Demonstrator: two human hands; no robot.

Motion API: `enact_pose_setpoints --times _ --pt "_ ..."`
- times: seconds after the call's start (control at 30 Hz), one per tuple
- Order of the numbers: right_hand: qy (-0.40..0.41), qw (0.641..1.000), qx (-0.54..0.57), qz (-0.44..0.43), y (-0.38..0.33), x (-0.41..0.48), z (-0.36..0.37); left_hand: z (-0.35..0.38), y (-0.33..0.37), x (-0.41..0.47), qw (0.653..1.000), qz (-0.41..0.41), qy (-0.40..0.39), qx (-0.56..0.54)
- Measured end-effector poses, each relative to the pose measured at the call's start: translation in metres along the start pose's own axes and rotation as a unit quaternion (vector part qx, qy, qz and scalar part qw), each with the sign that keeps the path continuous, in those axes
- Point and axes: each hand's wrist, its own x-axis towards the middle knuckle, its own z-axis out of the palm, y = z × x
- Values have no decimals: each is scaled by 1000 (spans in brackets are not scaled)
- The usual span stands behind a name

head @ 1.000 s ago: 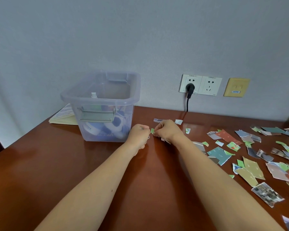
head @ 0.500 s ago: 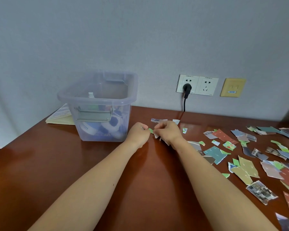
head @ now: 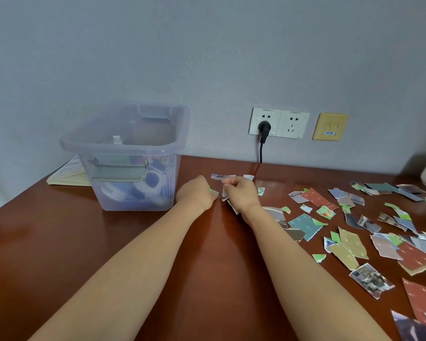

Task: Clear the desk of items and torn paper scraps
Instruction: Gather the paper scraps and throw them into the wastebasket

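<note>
Head view looks down on a big brown desk. At the back left stands a clear box with blue and white things inside. Many torn scraps lie spread over the right side of the desk, some on top of others. A notebook lies behind the box on the left. Two bare arms reach to the middle of the desk, just right of the box. The left hand has curled fingers and pinches a small green scrap. The right hand, close beside it, also has curled fingers and grips a few pale scraps. On the wall, a black plug sits in a white socket.
</note>
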Motion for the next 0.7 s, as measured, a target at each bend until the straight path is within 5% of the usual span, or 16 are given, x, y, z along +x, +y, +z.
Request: enact_pose_setpoints --times 0.23,0.47,0.7 --pt "7 1000 10 2 3 4 1 5 -5 -4 999 22 36 -17" --pt "-1 999 17 37 -7 -12 0 0 -10 -44 964 42 91 -247" --pt "-39 984 135 109 -27 -74 5 -22 -11 -99 807 -88 -24 -584"
